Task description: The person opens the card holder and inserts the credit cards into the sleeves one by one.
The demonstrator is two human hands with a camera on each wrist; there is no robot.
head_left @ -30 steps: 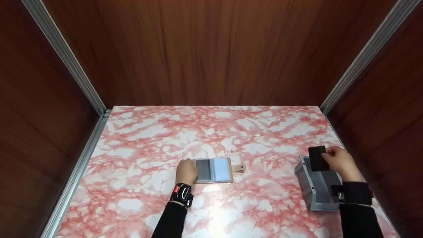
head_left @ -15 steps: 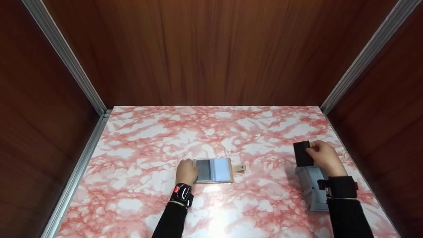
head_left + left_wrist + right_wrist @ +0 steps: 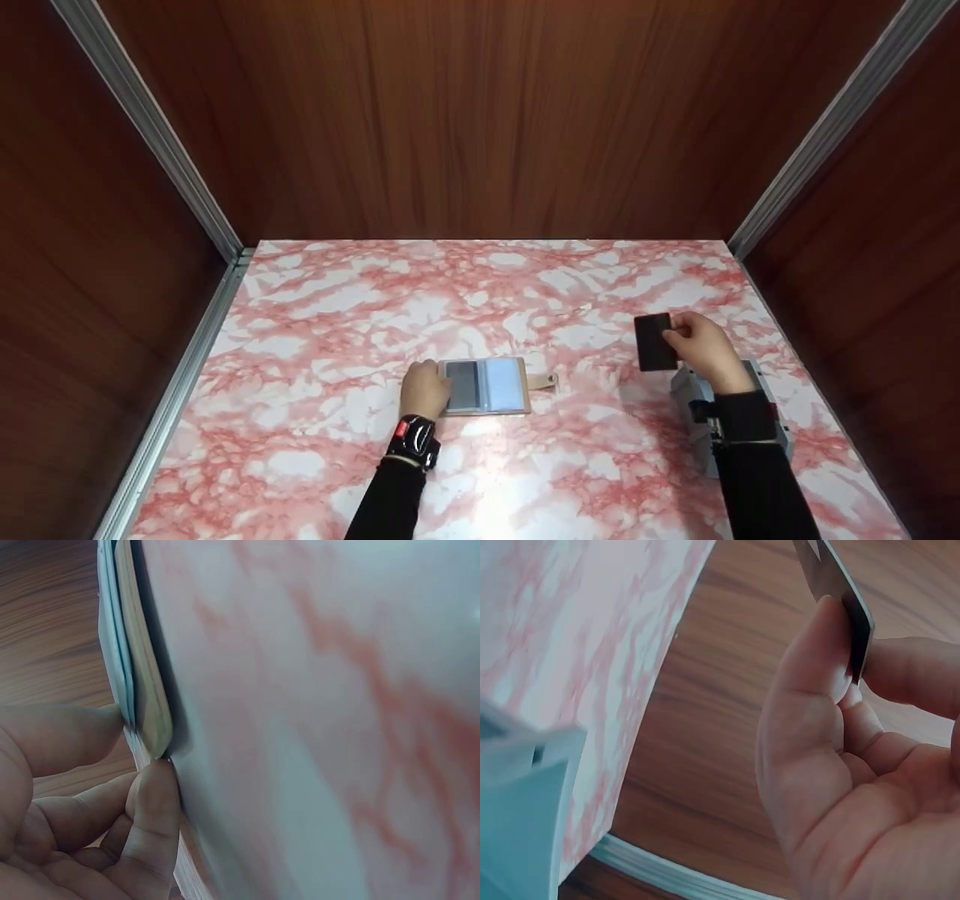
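An open card holder point(image 3: 504, 385) with clear sleeves, a tan cover and a snap strap point(image 3: 541, 381) lies on the table. A dark card shows in its left sleeve. My left hand point(image 3: 424, 390) holds the holder's left edge; in the left wrist view the thumb lies on the sleeves point(image 3: 118, 637) and a fingertip meets the corner of the tan cover point(image 3: 146, 652). Up in the air at the right, my right hand point(image 3: 703, 346) pinches a black card point(image 3: 655, 343) between thumb and finger. The right wrist view shows that card point(image 3: 844, 596) nearly edge-on.
A grey plastic bin point(image 3: 694, 420) stands at the table's right, partly covered by the right forearm; its inside is mostly hidden. Brown wood-grain panels point(image 3: 480, 120) enclose the back and sides of the red-and-white marbled table point(image 3: 337, 315).
My right hand has carried the black card leftward and slightly away from me, from over the grey bin to beyond its left side. The left hand and the card holder have stayed put.
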